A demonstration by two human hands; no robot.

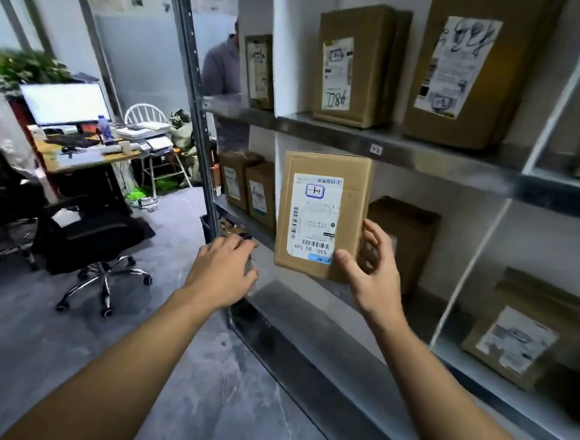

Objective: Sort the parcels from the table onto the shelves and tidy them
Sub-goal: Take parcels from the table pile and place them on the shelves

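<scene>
A flat cardboard parcel (pixel 321 215) with a white shipping label stands upright at the front of the middle metal shelf (pixel 309 310). My right hand (pixel 371 270) grips its lower right corner, thumb on the front and fingers round the side edge. My left hand (pixel 225 270) hovers to the left of the parcel near the shelf's front edge, fingers loosely bent, holding nothing. Behind the parcel stands a darker box (pixel 407 235). Two small boxes (pixel 249 186) stand further left on the same shelf.
The upper shelf (pixel 389 147) carries several upright labelled boxes (pixel 357 66). Another labelled box (pixel 521 332) sits at the right of the middle shelf. A steel upright (pixel 195 86) borders the rack. A person (pixel 222 67) stands behind it. An office chair (pixel 91 240) and desk (pixel 80 157) are at left.
</scene>
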